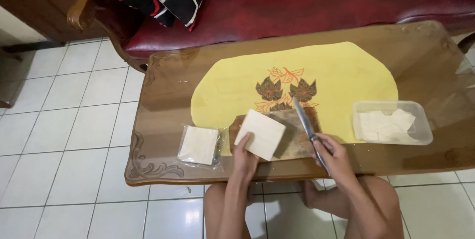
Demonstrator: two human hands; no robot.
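Observation:
My left hand [244, 160] holds a stack of pale square sheets [261, 133] by its near corner, lifted over a wooden cutting board [297, 142]. My right hand [332, 155] grips the handle of a knife [304, 119], whose blade points away from me above the board. The stack and the blade are apart.
A glass-topped wooden table [163, 100] carries a yellow cloth with a leaf print [336, 71]. A plastic packet of more sheets [199, 145] lies left of the board. A clear plastic container [418, 132] with cut pieces sits right. A red sofa [297, 1] stands behind; white floor tiles [74, 120] lie left.

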